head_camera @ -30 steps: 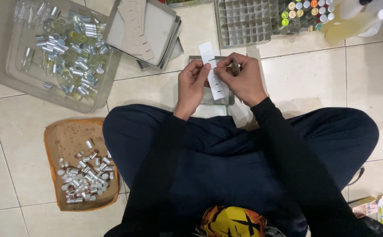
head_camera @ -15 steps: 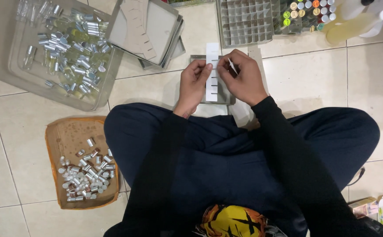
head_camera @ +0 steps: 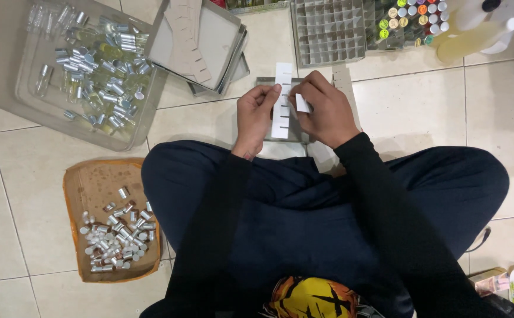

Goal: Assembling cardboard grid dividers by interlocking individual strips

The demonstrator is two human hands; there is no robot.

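While left hand (head_camera: 256, 112) fingers are pinching the white label strip (head_camera: 282, 100), right hand (head_camera: 323, 109) fingers are gripping one peeled label (head_camera: 302, 103); several labels remaining.

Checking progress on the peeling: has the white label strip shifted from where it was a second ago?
Yes. The white label strip now stands upright between the left hand and right hand, its top reaching higher past the grey tray edge than before.

glossy cream tiled floor (head_camera: 457, 118); matt white paper strip (head_camera: 282, 103); clear plastic tub (head_camera: 9, 100) of shiny metal-capped glass vials (head_camera: 106, 76); rough brown cardboard tray (head_camera: 92, 182); soft dark cloth trousers (head_camera: 328, 200).
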